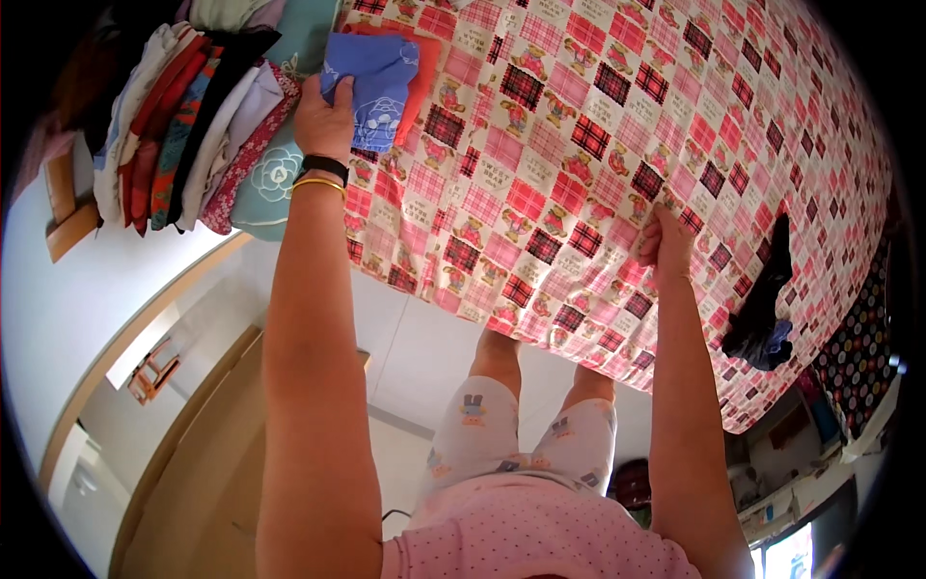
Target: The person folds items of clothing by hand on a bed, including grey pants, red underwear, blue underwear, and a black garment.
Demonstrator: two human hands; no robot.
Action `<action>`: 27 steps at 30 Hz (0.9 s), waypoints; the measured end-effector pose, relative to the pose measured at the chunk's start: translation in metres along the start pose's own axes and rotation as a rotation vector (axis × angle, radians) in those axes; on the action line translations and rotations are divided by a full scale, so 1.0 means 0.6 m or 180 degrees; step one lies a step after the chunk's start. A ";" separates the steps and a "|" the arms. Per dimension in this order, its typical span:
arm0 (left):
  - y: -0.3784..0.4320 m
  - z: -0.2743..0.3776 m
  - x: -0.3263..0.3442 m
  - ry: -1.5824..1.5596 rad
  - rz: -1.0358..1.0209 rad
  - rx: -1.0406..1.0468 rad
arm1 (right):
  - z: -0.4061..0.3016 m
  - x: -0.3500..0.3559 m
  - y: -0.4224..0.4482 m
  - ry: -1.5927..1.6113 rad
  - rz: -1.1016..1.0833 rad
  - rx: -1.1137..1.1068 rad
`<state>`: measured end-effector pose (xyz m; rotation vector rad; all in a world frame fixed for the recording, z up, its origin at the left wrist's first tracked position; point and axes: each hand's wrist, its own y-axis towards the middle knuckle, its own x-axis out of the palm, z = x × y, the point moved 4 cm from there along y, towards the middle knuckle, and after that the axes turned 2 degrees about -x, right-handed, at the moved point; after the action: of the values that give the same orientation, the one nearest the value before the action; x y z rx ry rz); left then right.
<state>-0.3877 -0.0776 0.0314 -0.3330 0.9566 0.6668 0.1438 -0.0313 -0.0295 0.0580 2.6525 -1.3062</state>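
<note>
My left hand (323,123) grips the left edge of a folded blue garment (380,79) with white line prints, the thumb lying on top. Beneath that garment sits a folded orange-red cloth (427,72), its right side showing. Both lie on a patchwork-print bedsheet (506,159) with bears and pink, red and dark plaid squares. Over the sheet to the right, my right hand (667,242) has its fingers curled in, and no garment shows in it. Whether it touches the sheet is unclear.
A row of folded clothes (195,130) stands on edge at the upper left, beside a teal pillow (264,188) with a white flower print. Dark crumpled clothing (763,311) lies on the right of the bed. A wooden-edged doorway (181,412) is at lower left.
</note>
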 end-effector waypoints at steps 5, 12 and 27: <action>-0.076 0.134 0.007 0.1407 0.0956 0.1142 | 0.005 -0.026 0.005 -0.0014 0.0083 -0.0049; -0.064 0.091 0.076 0.2154 0.0267 0.0747 | 0.003 0.007 -0.005 0.0095 0.0034 -0.0069; -0.041 0.079 0.109 0.4137 -0.0116 0.0691 | -0.014 -0.014 -0.013 0.0068 -0.0391 -0.0117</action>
<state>-0.3150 -0.0463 0.0019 -0.6013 2.2281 0.2380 0.1501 -0.0291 -0.0167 -0.0978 2.7360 -1.2988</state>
